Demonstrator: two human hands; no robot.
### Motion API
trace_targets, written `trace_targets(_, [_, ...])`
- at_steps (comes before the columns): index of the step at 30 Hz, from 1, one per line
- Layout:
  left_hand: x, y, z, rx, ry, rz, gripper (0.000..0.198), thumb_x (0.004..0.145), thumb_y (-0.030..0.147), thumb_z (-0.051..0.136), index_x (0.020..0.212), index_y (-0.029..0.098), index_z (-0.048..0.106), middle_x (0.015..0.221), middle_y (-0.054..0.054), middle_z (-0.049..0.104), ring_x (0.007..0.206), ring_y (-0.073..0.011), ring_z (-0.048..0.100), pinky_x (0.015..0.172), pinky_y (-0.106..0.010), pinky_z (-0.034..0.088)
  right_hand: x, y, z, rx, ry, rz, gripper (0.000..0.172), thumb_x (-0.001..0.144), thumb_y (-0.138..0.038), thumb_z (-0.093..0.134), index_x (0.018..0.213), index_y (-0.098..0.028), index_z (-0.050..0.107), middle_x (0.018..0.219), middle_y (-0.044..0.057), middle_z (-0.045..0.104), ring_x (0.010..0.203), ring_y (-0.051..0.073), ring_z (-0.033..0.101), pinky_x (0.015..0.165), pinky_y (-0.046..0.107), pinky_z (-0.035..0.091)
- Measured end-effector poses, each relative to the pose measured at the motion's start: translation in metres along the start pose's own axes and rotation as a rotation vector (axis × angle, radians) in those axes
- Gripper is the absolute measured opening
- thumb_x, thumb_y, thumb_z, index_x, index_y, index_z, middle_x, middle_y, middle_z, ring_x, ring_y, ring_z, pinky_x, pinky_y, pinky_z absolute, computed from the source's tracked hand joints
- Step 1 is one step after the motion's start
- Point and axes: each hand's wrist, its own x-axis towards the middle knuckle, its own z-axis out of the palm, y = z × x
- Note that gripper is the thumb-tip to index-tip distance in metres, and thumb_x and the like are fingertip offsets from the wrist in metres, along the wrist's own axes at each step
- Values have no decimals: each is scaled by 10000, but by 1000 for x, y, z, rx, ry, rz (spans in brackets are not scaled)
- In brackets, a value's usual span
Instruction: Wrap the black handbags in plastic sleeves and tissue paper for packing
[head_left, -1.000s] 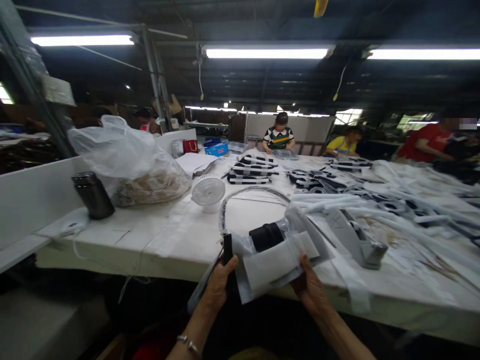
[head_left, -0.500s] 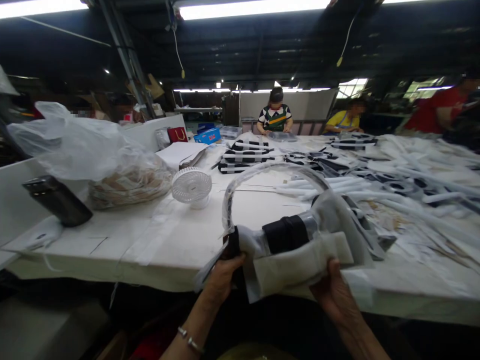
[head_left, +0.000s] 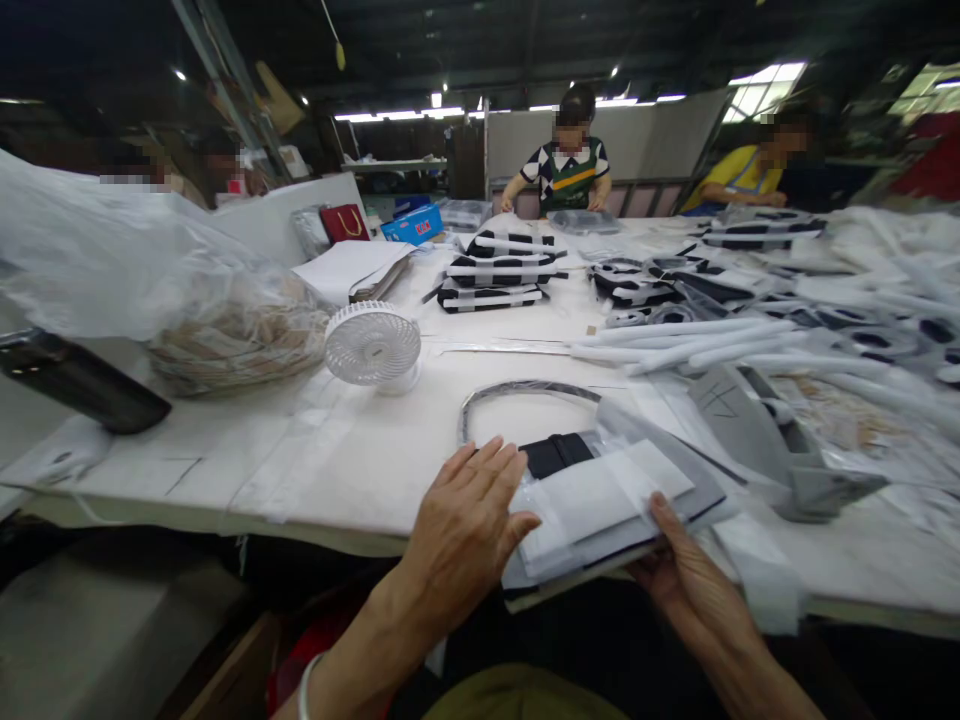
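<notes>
Before me at the table's front edge lies a flat handbag (head_left: 559, 456) wrapped in white foam sheet and clear plastic. A black strap or band shows in its middle, and its plastic-covered handle (head_left: 525, 386) arches toward the far side. My left hand (head_left: 469, 515) rests over the bag's left end, fingers stretched out and holding nothing. My right hand (head_left: 686, 565) grips the near right edge, thumb on top and fingers underneath, partly hidden. Just right of the bag stands a grey tape dispenser (head_left: 750, 430) with dark marks on its side.
A white fan (head_left: 373, 345), a bulky plastic bag (head_left: 172, 260) and a dark flask (head_left: 82, 380) stand left. Stacked wrapped black bags (head_left: 499, 270) lie farther back, white foam tubes (head_left: 697, 345) to the right. Two people work across the table (head_left: 300, 480).
My left hand has let go of the bag's left side and now lies spread over it. The handbag has come down flatter, its handle lowered. My view has tilted downward.
</notes>
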Motion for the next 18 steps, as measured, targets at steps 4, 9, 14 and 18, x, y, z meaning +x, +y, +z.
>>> trace_targets(4, [24, -26, 39, -26, -143, 13, 660, 918, 485, 533, 1462, 132, 415, 1533, -158, 379, 1441, -304, 326, 1217, -473, 63, 0, 1, 1, -53, 28, -12, 599, 552, -296, 926, 1079, -254, 643, 844, -50, 742, 644, 155, 685, 699, 371, 637])
trace_targets(9, [25, -43, 51, -50, -183, -12, 644, 934, 485, 504, 1459, 122, 416, 1530, -175, 375, 1443, -289, 324, 1218, -466, 41, -4, -3, 5, -50, 22, 21, 632, 538, -308, 930, 1089, -242, 628, 810, -49, 734, 631, 159, 680, 707, 388, 632])
trace_targets(14, [27, -22, 38, -61, -98, 3, 660, 947, 538, 458, 1487, 170, 368, 1562, -147, 330, 1473, -281, 254, 1213, -505, 54, -6, -7, 4, -62, -66, 60, 566, 584, -326, 912, 1064, -231, 627, 858, -18, 745, 703, 190, 703, 723, 409, 625])
trace_targets(18, [32, -14, 46, -37, -203, 91, 679, 956, 540, 436, 1500, 147, 336, 1570, -158, 303, 1476, -278, 244, 1214, -482, 57, -7, -8, 4, -66, -82, 54, 536, 607, -324, 898, 1056, -222, 621, 843, -17, 744, 713, 191, 707, 725, 393, 621])
